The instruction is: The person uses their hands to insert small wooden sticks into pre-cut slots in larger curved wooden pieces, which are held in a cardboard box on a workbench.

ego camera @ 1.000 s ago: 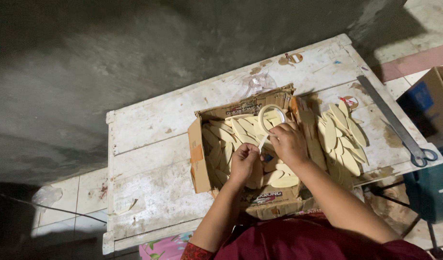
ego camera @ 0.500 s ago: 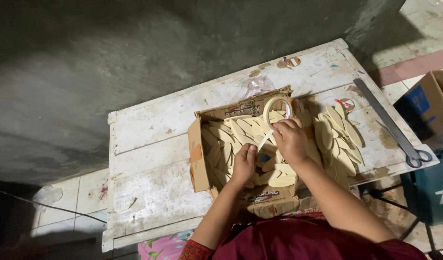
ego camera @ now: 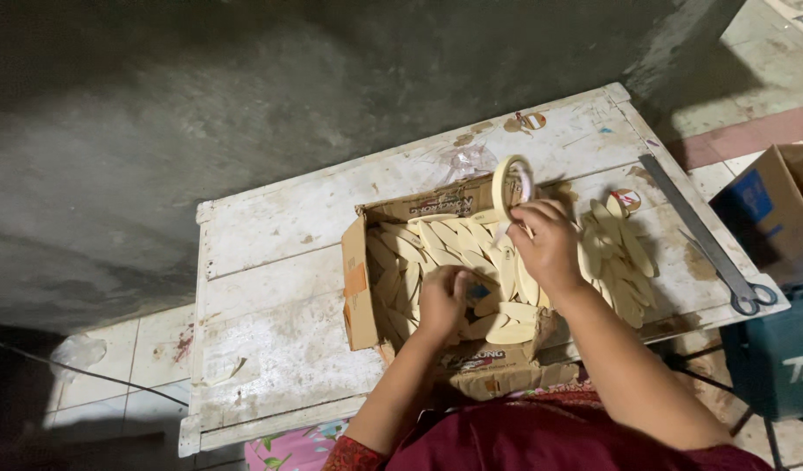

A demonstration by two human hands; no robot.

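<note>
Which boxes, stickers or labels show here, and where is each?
Open cardboard box: middle of the white table, brown, printed flaps, full of pale oval pieces.
Round sticker: table's right side, red and white.
Second cardboard box: floor at right, brown with a blue panel.

Rough workshop, bare concrete wall (ego camera: 244, 113), worn white worktable (ego camera: 279, 288), steel ruler (ego camera: 689, 222), scissors (ego camera: 750, 292)

An open brown cardboard box (ego camera: 360, 288) sits mid-table, printed flaps spread. Another brown box (ego camera: 772, 205), apparently blue-labelled, stands at the right edge.
</note>
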